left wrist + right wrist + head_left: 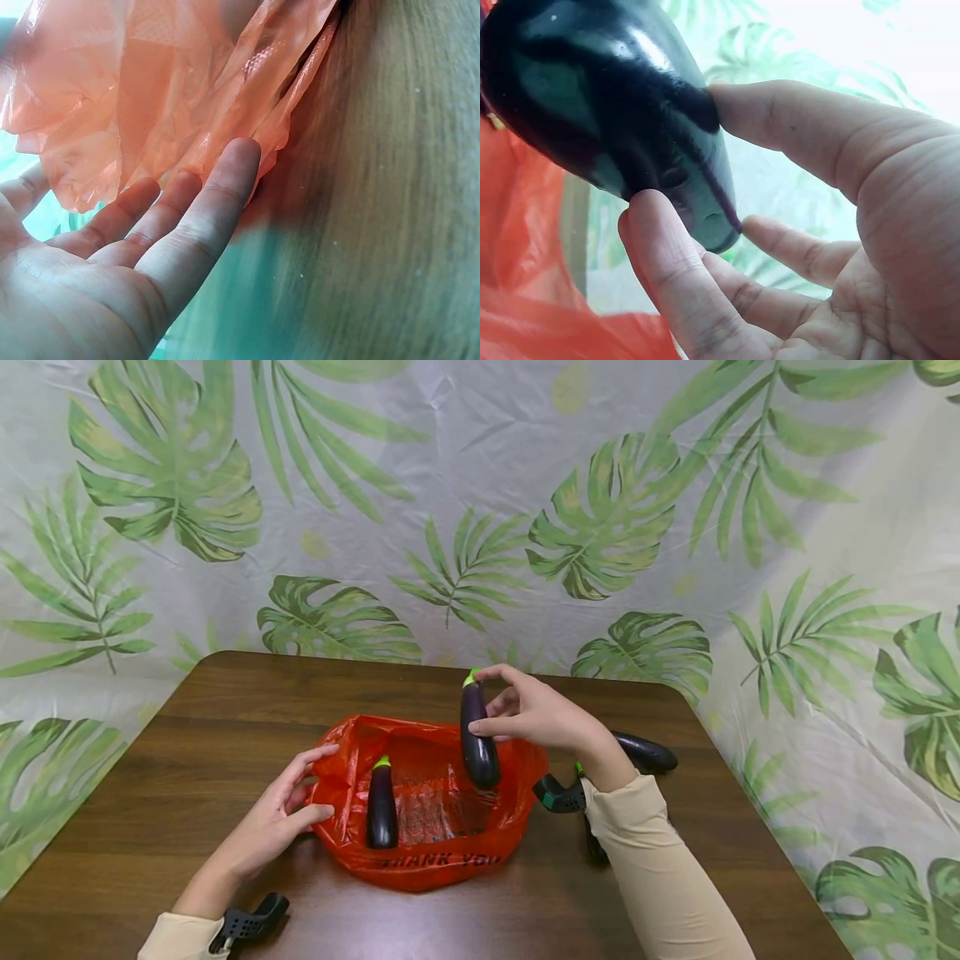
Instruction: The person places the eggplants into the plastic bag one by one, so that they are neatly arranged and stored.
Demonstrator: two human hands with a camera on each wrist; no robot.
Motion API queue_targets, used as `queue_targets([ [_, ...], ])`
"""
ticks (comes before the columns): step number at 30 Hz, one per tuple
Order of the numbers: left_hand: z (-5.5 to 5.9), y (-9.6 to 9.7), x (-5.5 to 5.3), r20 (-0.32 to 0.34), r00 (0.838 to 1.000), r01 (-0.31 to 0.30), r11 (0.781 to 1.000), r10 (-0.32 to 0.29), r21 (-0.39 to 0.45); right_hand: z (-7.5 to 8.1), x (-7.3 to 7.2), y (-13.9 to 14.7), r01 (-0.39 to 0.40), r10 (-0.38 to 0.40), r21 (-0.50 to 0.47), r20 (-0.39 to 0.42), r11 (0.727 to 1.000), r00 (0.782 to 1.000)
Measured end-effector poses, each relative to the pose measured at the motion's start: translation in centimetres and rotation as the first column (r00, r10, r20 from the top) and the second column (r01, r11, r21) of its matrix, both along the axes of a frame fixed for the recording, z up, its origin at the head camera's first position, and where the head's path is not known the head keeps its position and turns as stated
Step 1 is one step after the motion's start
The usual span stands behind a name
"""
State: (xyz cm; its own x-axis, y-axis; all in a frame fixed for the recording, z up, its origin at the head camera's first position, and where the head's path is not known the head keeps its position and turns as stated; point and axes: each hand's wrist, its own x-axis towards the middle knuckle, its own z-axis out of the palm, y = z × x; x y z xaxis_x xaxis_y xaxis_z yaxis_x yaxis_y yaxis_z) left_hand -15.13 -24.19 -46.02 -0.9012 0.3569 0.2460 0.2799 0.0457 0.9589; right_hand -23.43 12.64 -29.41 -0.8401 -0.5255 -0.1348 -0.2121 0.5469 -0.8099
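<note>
A red plastic bag (352,860) with "THANK YOU" print lies wide-mouthed on the table. One dark purple eggplant (382,814) with a green tip rests inside, toward its left. Over the bag's right part, my right hand (531,714) pinches a second eggplant (480,756) between thumb and fingers, green end up. The right wrist view shows this eggplant's glossy skin (607,97) close up. At the bag's left side is my left hand (273,818), thumb and fingers spread. In the left wrist view its extended fingers (199,229) touch the thin plastic (157,90).
Right of the bag, another eggplant (647,752) lies on the wooden table (225,710). One more eggplant (594,845) is mostly hidden behind my right forearm. A leaf-patterned cloth (480,485) hangs behind the table. Each wrist wears a black strap device (258,917).
</note>
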Motion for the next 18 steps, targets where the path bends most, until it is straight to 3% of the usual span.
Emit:
queue_targets([
  [18,-0.1,-0.1,-0.1,-0.010,1.000,0.009,1.000,-0.009,0.002,-2.4,0.5,-3.4,-0.063,0.062,0.101,0.009,0.993,0.998],
])
